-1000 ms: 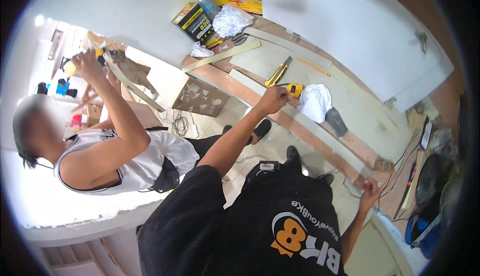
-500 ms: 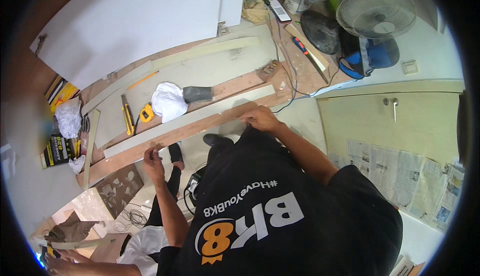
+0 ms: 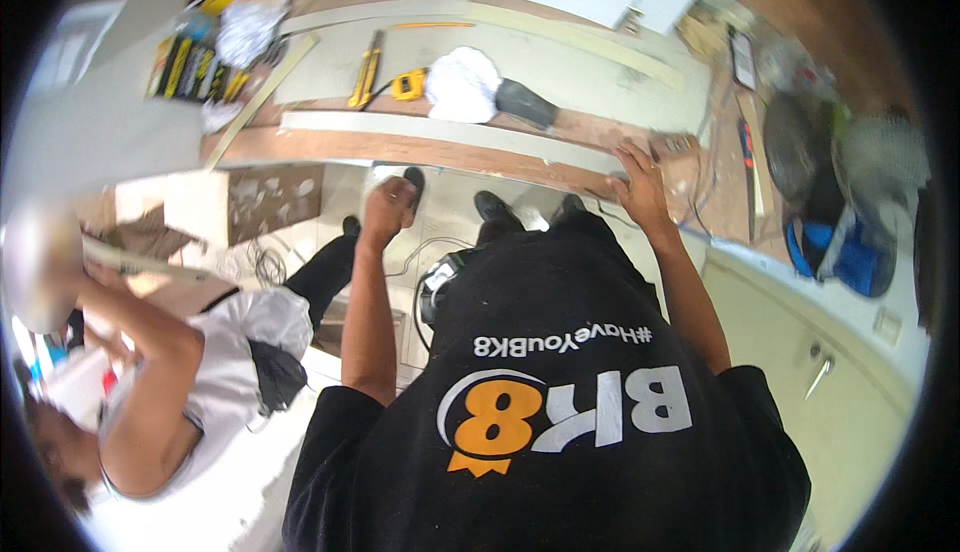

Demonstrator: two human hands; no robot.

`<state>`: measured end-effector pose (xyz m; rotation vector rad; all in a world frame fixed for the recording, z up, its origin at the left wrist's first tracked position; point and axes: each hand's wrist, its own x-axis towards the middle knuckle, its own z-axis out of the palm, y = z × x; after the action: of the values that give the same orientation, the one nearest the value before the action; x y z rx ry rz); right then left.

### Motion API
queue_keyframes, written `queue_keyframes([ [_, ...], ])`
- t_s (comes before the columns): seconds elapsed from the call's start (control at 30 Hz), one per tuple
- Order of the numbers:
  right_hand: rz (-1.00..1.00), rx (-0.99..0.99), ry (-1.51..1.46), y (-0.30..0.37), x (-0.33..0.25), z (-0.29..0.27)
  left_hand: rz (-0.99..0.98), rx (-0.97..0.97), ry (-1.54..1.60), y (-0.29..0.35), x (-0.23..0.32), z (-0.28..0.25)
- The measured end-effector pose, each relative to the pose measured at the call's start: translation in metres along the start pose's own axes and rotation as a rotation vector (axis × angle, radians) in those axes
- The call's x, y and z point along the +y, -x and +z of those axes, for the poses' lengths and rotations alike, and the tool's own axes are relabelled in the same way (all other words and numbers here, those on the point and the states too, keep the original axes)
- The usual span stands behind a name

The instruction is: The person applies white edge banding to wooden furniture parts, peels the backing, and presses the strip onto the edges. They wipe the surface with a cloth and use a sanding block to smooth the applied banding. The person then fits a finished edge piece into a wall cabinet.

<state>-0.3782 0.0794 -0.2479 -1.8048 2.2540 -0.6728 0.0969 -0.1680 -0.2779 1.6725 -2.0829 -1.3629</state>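
My right hand (image 3: 642, 187) is open at the front edge of the wooden bench (image 3: 400, 148), fingers spread, fingertips by the right end of a long pale strip (image 3: 450, 136). My left hand (image 3: 388, 212) hangs just in front of the edge with its fingers curled closed; whatever may be inside is hidden. Behind the strip lie a yellow utility knife (image 3: 367, 70), a yellow tape measure (image 3: 408, 85), a white crumpled cloth (image 3: 463, 84) and a dark grey block (image 3: 526, 103). A pencil (image 3: 432, 25) rests farther back.
At the left, a co-worker (image 3: 165, 372) in a white top raises an arm. A wooden block plane (image 3: 672, 144), a red-and-blue cutter (image 3: 746, 142) and a fan (image 3: 885, 167) stand or lie on the right. A narrow pale strip (image 3: 262, 102) crosses the bench's left end.
My view has swung left, so the bench appears shifted right and more of the co-worker shows. My right hand's fingers have gone from closed to spread. The left hand stays curled.
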Motion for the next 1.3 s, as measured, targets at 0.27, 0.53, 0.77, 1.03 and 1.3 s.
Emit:
queue_keyframes([
  [0.27, -0.045, -0.365, -0.227, -0.051, 0.04, 0.008, 0.063, 0.009, -0.361, 0.097, -0.021, 0.072],
  [0.53, -0.155, -0.286, -0.232, -0.039, 0.043, 0.008, 0.158, 0.236, -0.365, 0.112, 0.14, 0.155],
  [0.77, -0.075, -0.562, -0.638, -0.033, 0.055, 0.009, 0.518, -0.064, -0.661, 0.078, 0.208, 0.212],
  [1.03, -0.209, -0.578, -0.441, -0.036, 0.087, 0.021, 0.381, 0.053, -0.849, 0.045, 0.171, 0.211],
  [1.3, -0.102, -0.769, -0.524, -0.034, 0.12, -0.008, 0.174, 0.135, -0.721, 0.018, 0.136, 0.131],
])
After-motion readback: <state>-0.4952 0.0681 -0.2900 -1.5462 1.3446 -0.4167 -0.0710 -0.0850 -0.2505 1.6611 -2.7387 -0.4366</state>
